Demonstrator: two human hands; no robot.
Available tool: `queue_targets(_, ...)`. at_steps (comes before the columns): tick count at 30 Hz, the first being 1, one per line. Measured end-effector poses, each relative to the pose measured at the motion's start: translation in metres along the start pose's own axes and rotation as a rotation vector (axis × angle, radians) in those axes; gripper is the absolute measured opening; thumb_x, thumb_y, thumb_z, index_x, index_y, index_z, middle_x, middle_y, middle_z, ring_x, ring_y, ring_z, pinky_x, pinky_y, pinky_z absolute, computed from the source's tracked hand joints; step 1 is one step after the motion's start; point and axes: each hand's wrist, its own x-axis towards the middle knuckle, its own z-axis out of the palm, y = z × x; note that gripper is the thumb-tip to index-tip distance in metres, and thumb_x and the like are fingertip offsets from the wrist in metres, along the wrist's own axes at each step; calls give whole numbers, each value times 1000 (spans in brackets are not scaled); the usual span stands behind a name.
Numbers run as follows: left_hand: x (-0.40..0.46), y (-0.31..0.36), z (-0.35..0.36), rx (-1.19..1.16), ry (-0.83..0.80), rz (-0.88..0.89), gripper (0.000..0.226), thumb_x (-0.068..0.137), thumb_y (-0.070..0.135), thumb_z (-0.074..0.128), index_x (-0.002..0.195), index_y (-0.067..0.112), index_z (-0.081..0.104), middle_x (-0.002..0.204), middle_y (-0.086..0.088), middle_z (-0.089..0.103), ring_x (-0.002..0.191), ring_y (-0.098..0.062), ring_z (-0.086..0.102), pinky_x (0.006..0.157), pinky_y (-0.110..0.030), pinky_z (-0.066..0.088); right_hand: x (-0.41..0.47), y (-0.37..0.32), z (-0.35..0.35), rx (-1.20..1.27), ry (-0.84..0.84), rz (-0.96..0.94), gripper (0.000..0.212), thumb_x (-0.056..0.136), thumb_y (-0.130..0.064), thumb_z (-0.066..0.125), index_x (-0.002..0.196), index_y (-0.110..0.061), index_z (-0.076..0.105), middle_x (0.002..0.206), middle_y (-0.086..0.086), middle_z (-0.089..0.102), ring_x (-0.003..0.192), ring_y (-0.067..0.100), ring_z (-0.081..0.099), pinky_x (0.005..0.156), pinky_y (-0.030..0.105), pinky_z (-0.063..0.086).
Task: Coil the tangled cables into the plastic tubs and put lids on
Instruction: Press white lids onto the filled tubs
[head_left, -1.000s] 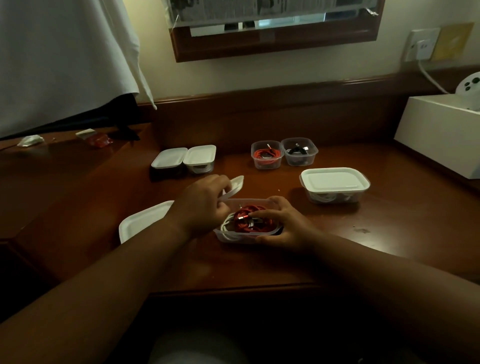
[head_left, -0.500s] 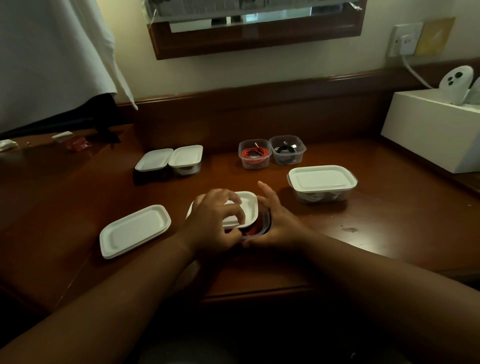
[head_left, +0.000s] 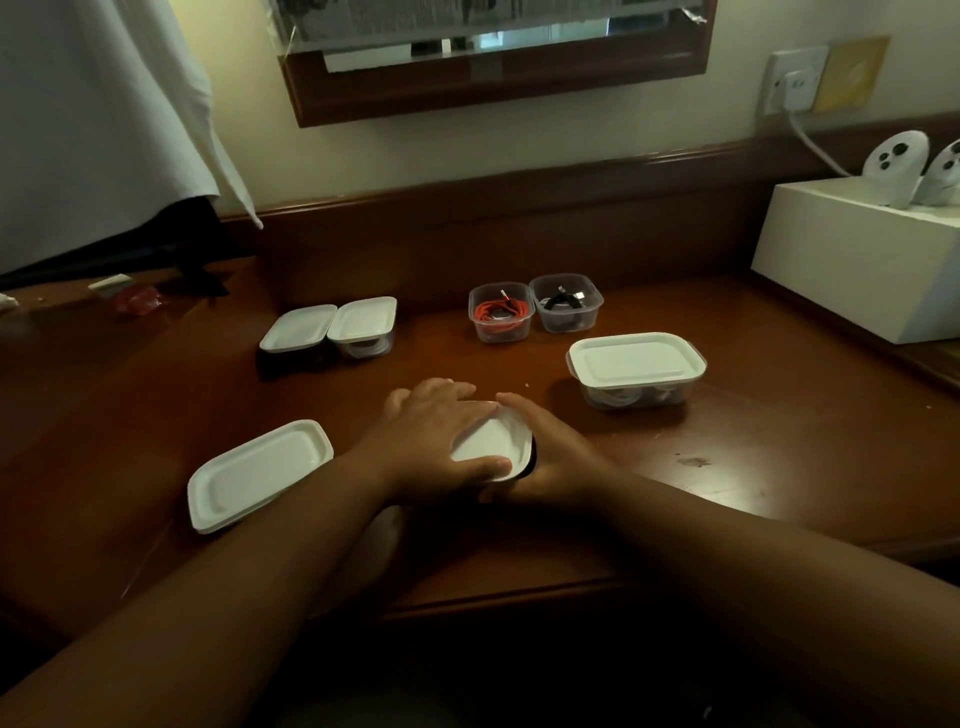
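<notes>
Centre frame: left hand (head_left: 436, 441) lies flat, fingers straight, pressing white lid (head_left: 493, 441) onto tub; right hand (head_left: 556, 457) cups the tub's right side, touching the left hand

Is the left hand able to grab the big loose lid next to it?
Probably yes. The loose lid lies bare beside the left hand with nothing between, though that hand is pressing on a small lid.

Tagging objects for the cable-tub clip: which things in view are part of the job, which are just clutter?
Job:
- left hand pressing white lid
- right hand holding the tub beneath
- two open tubs, red cable, black cable
- lidded tubs
- spare lid

Clutter:
- white box
- controllers
- red wrapper
</notes>
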Motion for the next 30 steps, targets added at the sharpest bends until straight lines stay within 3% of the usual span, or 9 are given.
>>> queue_targets(3,0,-2,6,-24,-19,-46,90,70,90,24,150,49,19,161,12,19,149,-16,14,118,-59,4,1,-1,-1,-50,-3,-21,110,67,-43,89,153,-25,22,159,-4,24,138,6,27,110,28,33)
queue_targets(6,1,0,8,-127,21,-87,90,67,91,33,147,48,24,154,12,28,143,-17,23,115,-60,17,0,-2,-1,-110,-15,-35,110,69,-41,87,154,-23,19,160,-6,15,132,-3,15,104,14,24)
queue_targets(11,4,1,11,-108,11,-159,101,70,91,44,153,42,11,159,8,23,143,-21,25,113,-54,26,2,2,0,-173,-36,-48,110,73,-47,83,156,-25,14,165,-10,4,141,-3,1,114,27,16)
queue_targets(17,6,2,11,-94,-13,-133,95,74,88,43,152,37,21,147,6,34,135,-19,33,113,-47,25,2,2,2,-189,-49,-72,101,76,-48,81,156,-26,23,163,-9,19,144,0,15,118,33,26)
queue_targets(21,8,-1,11,-103,-23,-122,97,72,90,41,151,37,23,145,7,35,132,-19,35,111,-47,30,2,-1,2,-115,-35,-33,107,74,-46,83,155,-33,15,162,-11,22,145,8,25,110,26,31)
queue_targets(24,10,-1,10,-93,-35,-124,98,71,91,41,151,37,24,147,7,34,133,-19,35,110,-47,32,0,-4,2,-169,-55,-26,113,74,-49,81,156,-35,5,164,-11,16,147,13,23,114,34,31)
queue_targets(30,6,-2,22,-149,-10,-145,106,64,93,34,153,39,17,155,6,25,143,-19,23,119,-50,18,1,-4,3,-293,-48,-36,114,73,-60,77,156,-36,2,163,-10,18,147,19,27,117,43,30)
